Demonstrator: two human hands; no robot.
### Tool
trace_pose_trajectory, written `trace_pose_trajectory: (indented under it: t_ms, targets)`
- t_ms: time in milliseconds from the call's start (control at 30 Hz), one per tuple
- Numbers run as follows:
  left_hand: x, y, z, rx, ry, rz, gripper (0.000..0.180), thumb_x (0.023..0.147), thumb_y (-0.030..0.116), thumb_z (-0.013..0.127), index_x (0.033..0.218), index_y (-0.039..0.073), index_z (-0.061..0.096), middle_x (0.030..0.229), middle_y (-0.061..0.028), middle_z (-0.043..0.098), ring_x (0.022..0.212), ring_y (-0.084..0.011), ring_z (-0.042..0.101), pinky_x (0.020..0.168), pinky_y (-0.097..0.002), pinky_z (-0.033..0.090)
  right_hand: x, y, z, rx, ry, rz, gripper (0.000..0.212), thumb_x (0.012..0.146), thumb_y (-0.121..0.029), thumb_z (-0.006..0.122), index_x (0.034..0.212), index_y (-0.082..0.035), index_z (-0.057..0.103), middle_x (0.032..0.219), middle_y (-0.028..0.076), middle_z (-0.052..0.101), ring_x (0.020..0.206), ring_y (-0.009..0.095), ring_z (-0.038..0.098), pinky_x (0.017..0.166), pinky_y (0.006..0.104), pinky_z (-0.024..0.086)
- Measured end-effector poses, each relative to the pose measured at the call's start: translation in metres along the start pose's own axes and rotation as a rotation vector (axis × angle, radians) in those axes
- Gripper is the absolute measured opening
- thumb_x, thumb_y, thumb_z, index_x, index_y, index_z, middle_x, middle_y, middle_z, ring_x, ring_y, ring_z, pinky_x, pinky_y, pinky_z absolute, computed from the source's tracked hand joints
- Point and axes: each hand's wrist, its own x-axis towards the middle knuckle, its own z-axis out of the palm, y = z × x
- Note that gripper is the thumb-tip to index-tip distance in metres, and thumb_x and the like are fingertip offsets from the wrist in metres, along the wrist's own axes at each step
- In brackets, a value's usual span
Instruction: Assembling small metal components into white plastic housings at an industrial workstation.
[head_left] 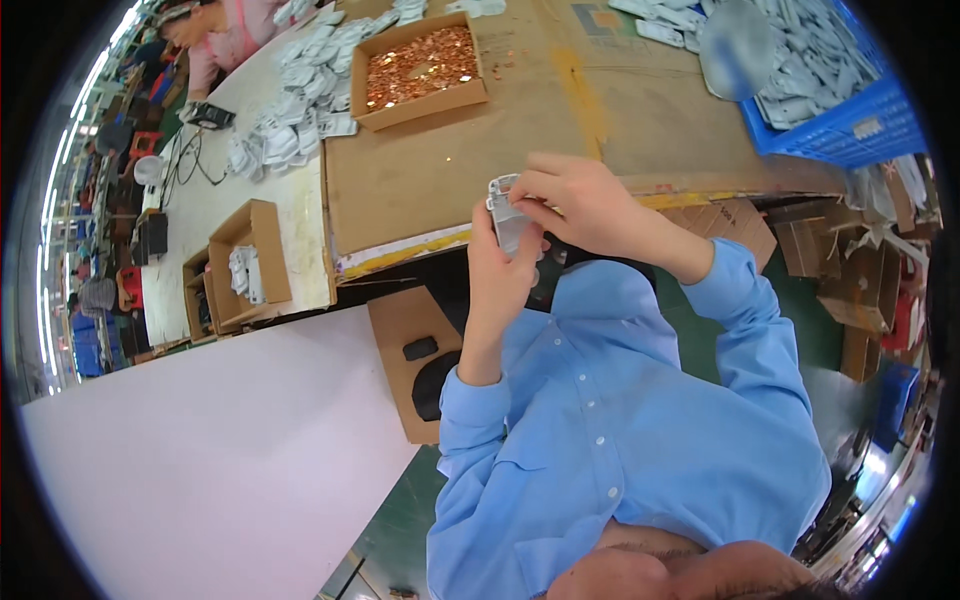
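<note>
My left hand (pixel 498 277) is closed around a light grey-white plastic housing (pixel 508 228), a flat, open shell held upright over the table's near edge. Bent over the shell's upper end is my right hand (pixel 582 203), its fingers pinched together against it. Whatever lies between those fingertips is hidden or too small to name. Beyond my hands, a cardboard box (pixel 420 108) holds many small copper-coloured metal pieces (pixel 420 68). To its left lies a heap of similar pale plastic housings (pixel 300 85).
A blue plastic crate (pixel 850 140) full of pale parts stands at the far right. On the left are a smaller cardboard box (pixel 268 255), a white board (pixel 220 440) and a cable (pixel 185 160). Another person (pixel 225 45) sits at the far left.
</note>
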Motion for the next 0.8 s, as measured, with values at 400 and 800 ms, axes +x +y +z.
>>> trace_pose_trajectory:
  t_ms: [400,800]
  targets:
    - [-0.013,-0.008,0.011,-0.071,-0.001,0.054,0.041,0.087,0.007,0.052,0.127,0.001,0.044,0.102,-0.0090,0.062,0.083,-0.0122,0.061,0.069,-0.0257,0.050,-0.014,-0.005,0.002,0.122,0.140,0.167,0.017,0.082,-0.015,0.069,0.092,-0.006,0.058,0.084,0.008,0.057,0.072,0.026,0.061,0.063,0.0380,0.049]
    - [-0.006,-0.010,0.016,0.002,0.112,0.035,0.025,0.100,0.019,0.044,0.111,0.001,0.058,0.080,-0.0050,0.064,0.064,-0.0081,0.060,0.057,-0.0226,0.048,-0.017,-0.005,-0.004,0.198,0.147,0.220,0.018,0.081,-0.011,0.070,0.091,-0.004,0.057,0.075,0.006,0.057,0.065,0.017,0.055,0.058,0.0304,0.046]
